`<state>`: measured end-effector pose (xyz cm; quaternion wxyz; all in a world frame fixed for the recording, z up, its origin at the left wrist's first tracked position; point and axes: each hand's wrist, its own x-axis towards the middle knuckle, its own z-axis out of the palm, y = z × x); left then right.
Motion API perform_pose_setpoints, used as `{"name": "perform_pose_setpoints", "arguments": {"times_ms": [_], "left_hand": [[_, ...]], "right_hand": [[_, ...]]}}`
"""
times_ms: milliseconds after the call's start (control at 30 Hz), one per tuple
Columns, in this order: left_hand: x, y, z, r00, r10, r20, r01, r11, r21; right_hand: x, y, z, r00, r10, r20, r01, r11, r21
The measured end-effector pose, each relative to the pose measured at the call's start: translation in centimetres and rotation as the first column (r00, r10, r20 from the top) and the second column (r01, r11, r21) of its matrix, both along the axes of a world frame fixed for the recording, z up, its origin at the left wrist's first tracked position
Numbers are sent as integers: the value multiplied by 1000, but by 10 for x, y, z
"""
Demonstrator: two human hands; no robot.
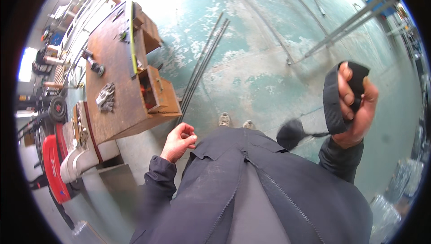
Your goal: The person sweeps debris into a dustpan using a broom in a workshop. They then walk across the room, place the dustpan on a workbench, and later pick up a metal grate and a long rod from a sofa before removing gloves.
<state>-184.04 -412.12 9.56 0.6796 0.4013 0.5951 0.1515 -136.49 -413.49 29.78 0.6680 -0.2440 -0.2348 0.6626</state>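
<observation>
My right hand is raised at the right and grips a wide black webbing strap. The strap loops over the fingers, and a dark blurred end hangs below toward my jacket. My left hand hangs loosely in front of my body with its fingers curled and nothing in it. It is close to the near corner of a brown wooden workbench. My dark zipped jacket fills the lower middle, and my two shoe tips show on the worn green floor.
The workbench carries an open drawer, a long yellow-green level, grey metal parts and small tools. Thin steel rods lie on the floor beside it. Red and white machinery stands at the left. Long metal bars lie far right.
</observation>
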Motion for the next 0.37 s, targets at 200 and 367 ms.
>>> {"name": "perform_pose_setpoints", "arguments": {"times_ms": [200, 367], "left_hand": [[120, 65, 50, 928, -360, -89, 355, 793, 495], [168, 111, 103, 868, -393, -305, 436, 305, 847]], "right_hand": [[-52, 34, 46, 999, 12, 31, -20, 960, 280], [-91, 97, 86, 962, 272, 30, -251, 834, 491]]}}
